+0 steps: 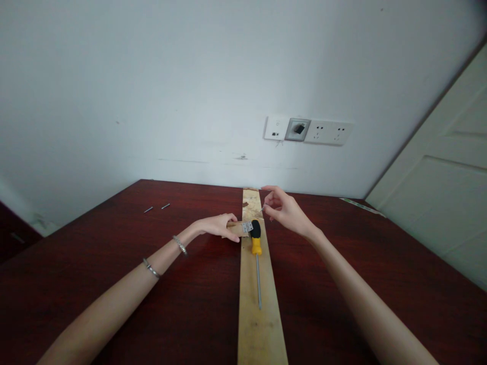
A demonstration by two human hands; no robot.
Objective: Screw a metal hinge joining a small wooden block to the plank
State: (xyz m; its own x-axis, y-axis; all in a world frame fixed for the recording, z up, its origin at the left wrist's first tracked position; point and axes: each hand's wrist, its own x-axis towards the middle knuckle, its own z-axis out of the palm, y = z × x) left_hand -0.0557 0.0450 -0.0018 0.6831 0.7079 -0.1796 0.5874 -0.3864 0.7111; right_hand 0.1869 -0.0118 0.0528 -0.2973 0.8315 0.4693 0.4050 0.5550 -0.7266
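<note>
A long pale wooden plank (261, 324) lies lengthwise on the dark red table (114, 253). A screwdriver (256, 253) with a yellow and black handle rests on the plank, its shaft pointing toward me. My left hand (218, 225) grips a small wooden piece (236, 228) with a metal hinge (247, 226) against the plank's left edge. My right hand (283, 208) hovers just right of the plank, thumb and forefinger pinched on a small screw (262, 208).
Two loose screws (157, 208) lie on the table at the far left. A row of wall sockets (308, 131) is on the white wall behind. A pale door (441, 203) stands at the right.
</note>
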